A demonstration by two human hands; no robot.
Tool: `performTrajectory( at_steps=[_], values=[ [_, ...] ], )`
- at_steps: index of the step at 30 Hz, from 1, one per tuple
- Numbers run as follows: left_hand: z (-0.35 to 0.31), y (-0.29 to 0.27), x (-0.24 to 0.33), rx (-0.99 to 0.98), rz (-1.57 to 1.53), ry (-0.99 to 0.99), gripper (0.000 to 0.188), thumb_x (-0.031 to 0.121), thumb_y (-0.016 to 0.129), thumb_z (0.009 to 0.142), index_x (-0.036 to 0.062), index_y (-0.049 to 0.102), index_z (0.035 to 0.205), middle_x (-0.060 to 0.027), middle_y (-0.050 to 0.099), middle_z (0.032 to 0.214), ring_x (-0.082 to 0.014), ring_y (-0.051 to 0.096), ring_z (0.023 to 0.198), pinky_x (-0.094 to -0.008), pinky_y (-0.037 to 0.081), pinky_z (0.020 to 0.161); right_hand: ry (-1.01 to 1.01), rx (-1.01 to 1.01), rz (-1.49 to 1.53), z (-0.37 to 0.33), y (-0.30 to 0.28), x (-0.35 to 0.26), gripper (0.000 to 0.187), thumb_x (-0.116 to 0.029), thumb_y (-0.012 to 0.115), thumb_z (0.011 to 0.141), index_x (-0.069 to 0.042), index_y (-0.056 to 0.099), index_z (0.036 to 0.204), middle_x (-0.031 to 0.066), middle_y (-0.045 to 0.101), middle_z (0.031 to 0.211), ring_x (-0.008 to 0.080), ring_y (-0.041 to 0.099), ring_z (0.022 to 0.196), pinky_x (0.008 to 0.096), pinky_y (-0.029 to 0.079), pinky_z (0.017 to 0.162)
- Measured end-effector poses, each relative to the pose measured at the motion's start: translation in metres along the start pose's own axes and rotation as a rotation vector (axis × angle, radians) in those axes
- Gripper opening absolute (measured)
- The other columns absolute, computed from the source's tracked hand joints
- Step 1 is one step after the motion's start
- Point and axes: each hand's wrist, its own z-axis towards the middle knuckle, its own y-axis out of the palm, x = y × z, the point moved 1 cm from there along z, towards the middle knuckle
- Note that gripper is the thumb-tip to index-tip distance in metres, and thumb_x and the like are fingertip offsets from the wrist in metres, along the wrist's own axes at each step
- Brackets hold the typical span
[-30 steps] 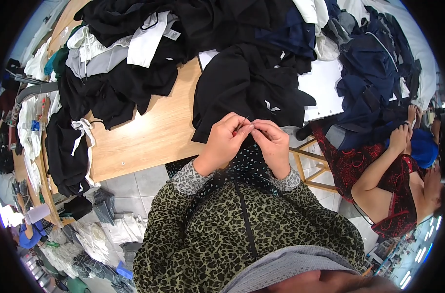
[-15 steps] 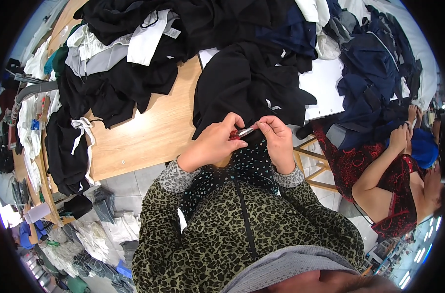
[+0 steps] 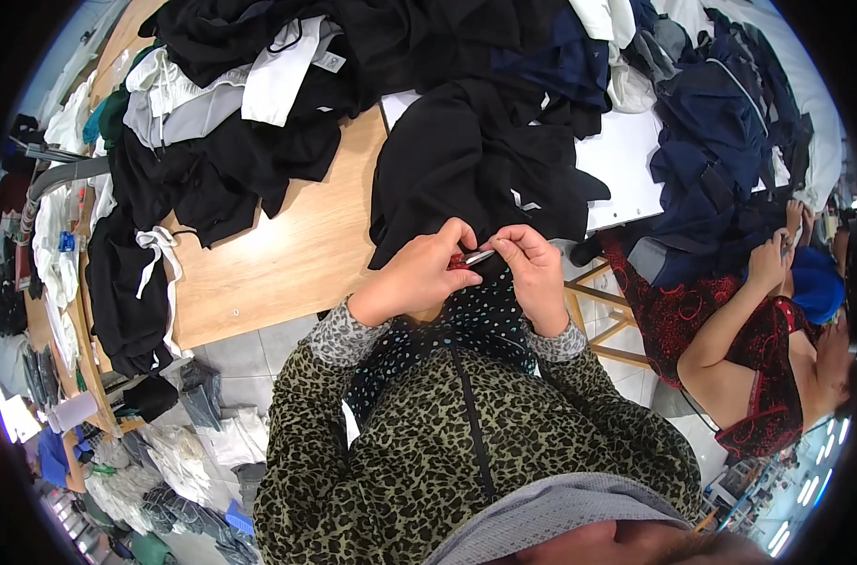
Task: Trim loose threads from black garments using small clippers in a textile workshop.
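Note:
My left hand is closed round a small pair of thread snips with red handles and silver blades. The blades point right, toward the fingertips of my right hand. Thumb and forefinger of that hand are pinched together at the blade tips; what is between them is too small to make out. Both hands are at the near edge of a crumpled black garment, which lies over the table edge in front of me.
Piled black, white and grey clothes cover the far side of the wooden table. Dark blue garments lie at the right, by a seated person in red and black. A wooden stool stands between us. Bundled clothes lie on the floor at left.
The snips' blades look narrower and closer together than before. Both hands stay in nearly the same place. At the right, the other person's hands have shifted slightly.

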Motion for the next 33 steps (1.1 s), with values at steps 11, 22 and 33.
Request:
performTrajectory(
  at_steps=[11,22,33],
  values=[
    [0.000,0.001,-0.003,-0.005,-0.023,0.013,0.039,0.012,0.072,0.076,0.0020,0.044,0.100,-0.0114,0.060,0.070,-0.0172,0.057,0.063,-0.0292,0.044,0.061,0.000,-0.006,0.002,-0.001,0.001,-0.001,0.008,-0.004,0.056,0.089,0.003,0.060,0.088,0.0040,0.065,0.080,0.0081,0.059,0.076,0.0209,0.046,0.070],
    [-0.008,0.008,-0.023,0.214,-0.357,-0.086,0.032,0.011,0.065,0.085,0.0028,0.047,0.111,0.0017,0.053,0.079,-0.0033,0.047,0.068,-0.0184,0.038,0.055,-0.054,0.156,0.263,-0.008,0.005,0.000,0.012,0.002,0.055,0.088,0.001,0.055,0.100,0.0080,0.062,0.100,0.0106,0.057,0.092,0.0218,0.044,0.084],
    [-0.001,0.036,-0.026,0.432,-1.260,-0.126,0.010,0.011,0.062,0.087,0.0022,0.059,0.091,-0.0003,0.058,0.072,-0.0006,0.037,0.045,-0.0172,0.025,0.038,-0.110,0.299,0.398,-0.034,0.018,0.013,0.041,0.013,0.058,0.080,-0.002,0.046,0.116,0.0048,0.049,0.110,0.0091,0.047,0.089,0.0201,0.042,0.078]
  ],
)
